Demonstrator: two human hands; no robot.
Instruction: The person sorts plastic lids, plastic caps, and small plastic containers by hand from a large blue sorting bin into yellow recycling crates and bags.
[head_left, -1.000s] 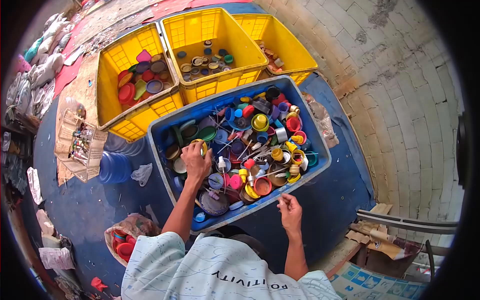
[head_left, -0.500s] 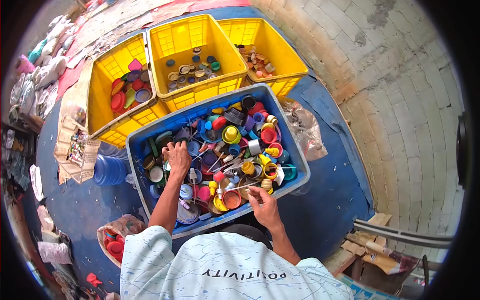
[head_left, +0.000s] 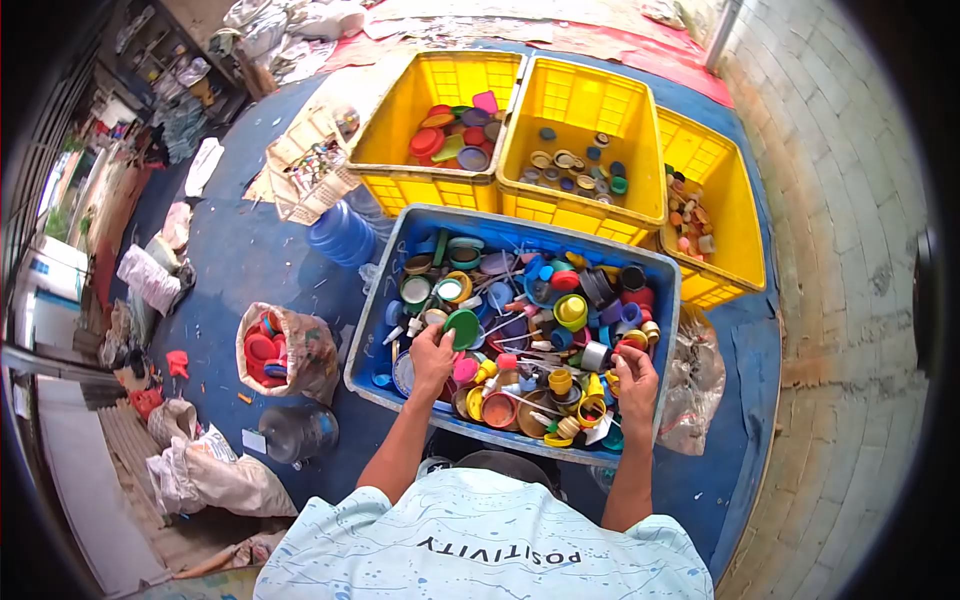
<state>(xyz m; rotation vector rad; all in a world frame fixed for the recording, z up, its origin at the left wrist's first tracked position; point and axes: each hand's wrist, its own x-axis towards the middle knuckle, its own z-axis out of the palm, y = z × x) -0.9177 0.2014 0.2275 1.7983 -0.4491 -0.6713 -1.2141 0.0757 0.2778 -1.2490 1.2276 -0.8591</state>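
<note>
A blue bin [head_left: 372, 345] in front of me is heaped with mixed plastic caps and lids. My left hand [head_left: 432, 362] is over its left part, closed on the edge of a round green lid [head_left: 462, 328]. Over the right part is my right hand [head_left: 637, 385], its fingers bent together; whatever they pinch, if anything, is too small to make out. A silvery-white cylindrical cap [head_left: 597, 357] lies just left of those fingertips. Nearest the left hand are a pink cap [head_left: 465, 371] and white-centred round lids [head_left: 415, 290].
Three yellow crates stand behind the bin: left [head_left: 425, 185] with colourful lids, middle [head_left: 580, 208] with dark and tan caps, right [head_left: 710, 285] with orange-pink caps. A sack of red lids [head_left: 318, 350], a blue water jug [head_left: 340, 235] and a grey jug [head_left: 300, 432] sit left. A block wall [head_left: 840, 330] borders the right.
The view has turned left, so the bin and crates appear farther right. My left hand now holds up a green lid. My right hand has moved to the bin's right side.
</note>
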